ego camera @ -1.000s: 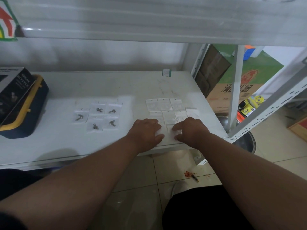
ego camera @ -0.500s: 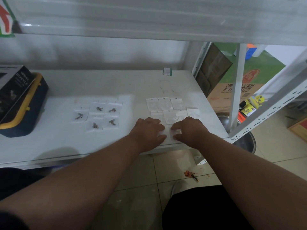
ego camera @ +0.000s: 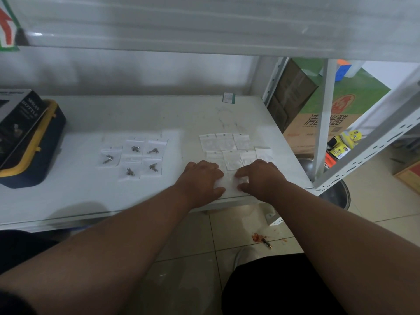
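Both grips are on one small clear bag at the near edge of the desk, right of centre. It lies at 6 o'clock from the cluster of empty bags. The left grip grasps the bag's 9 o'clock edge and the right grip its 3 o'clock edge, thumb and forefinger curled onto the film. The fingertips are partly hidden, so I cannot tell how deep the pinch goes. I judge the step to be opening or flattening this bag for filling. The filled bags, each with a small metal part inside, sit well apart at 9 o'clock. To do it well I would pinch only the top seal strip, one layer per side, and pull the layers apart gently — thin film like this will likely cling and slide rather than separate. I would lift the bag slightly off the desk before pulling, because it lies close to the edge and could slip off onto the floor. I would also keep my wrists low so the neighbouring empty bags at 12 o'clock are not brushed out of their rows — they look light enough to scatter.
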